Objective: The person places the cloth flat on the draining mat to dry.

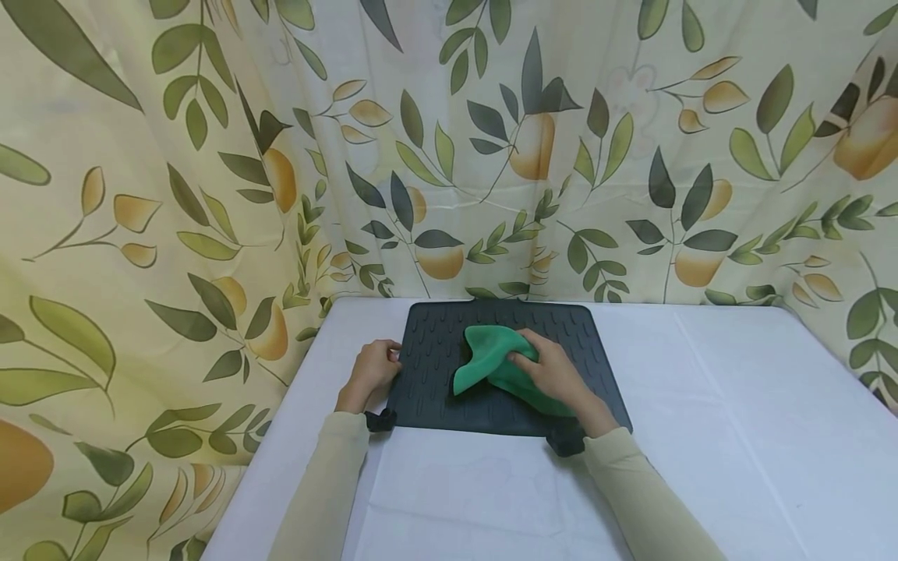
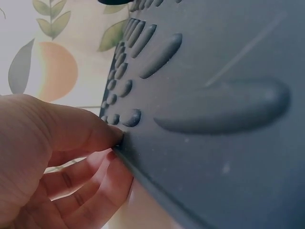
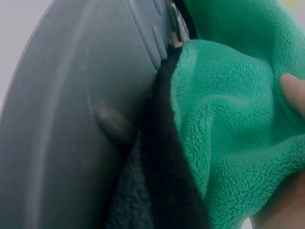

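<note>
A dark grey rubber mat with raised drop-shaped ridges lies on the white-covered table. My left hand is at its left side; in the left wrist view the thumb and fingers of that hand pinch the rim of the mat. Over the middle of the mat, my right hand grips a bunched green cloth. Fluffy folds of the cloth fill much of the right wrist view, beside the ridged mat. Most right-hand fingers are hidden by the cloth there.
The white table cover extends to both sides of the mat and in front of it. A leaf-and-fruit patterned curtain hangs behind the table and along its left side. Black straps sit at both wrists.
</note>
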Available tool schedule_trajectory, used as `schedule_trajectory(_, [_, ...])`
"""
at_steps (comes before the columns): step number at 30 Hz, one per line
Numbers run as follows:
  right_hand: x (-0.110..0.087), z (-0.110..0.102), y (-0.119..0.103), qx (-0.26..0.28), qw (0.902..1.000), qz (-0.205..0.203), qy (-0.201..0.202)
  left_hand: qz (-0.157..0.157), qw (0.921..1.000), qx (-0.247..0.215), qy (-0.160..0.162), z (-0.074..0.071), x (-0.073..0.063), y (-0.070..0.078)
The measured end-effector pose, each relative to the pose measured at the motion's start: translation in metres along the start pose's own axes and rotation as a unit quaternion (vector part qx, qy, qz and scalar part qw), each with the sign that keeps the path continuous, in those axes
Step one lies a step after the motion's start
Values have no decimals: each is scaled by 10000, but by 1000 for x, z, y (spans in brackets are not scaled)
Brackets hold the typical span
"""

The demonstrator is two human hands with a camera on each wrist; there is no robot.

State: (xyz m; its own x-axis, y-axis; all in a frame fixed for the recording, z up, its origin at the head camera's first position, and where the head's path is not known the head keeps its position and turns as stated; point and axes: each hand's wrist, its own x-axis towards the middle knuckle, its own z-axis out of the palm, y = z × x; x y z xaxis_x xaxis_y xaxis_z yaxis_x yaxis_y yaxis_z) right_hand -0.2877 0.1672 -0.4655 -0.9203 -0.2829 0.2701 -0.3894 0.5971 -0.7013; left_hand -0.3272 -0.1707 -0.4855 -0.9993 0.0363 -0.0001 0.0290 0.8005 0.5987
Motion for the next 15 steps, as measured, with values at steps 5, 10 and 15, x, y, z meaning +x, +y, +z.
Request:
schedule_trajectory(5, [1, -4, 4, 35, 10000, 8, -60, 6, 10000, -27, -41, 0, -1, -1])
schedule_trajectory(10, [1, -15, 7, 91, 9998, 49, -150, 105, 9999, -58, -27, -2, 0, -1])
schedule_trajectory(15, [0, -28, 9, 302, 9986, 86, -415, 250, 9996, -96, 19, -4, 0, 2])
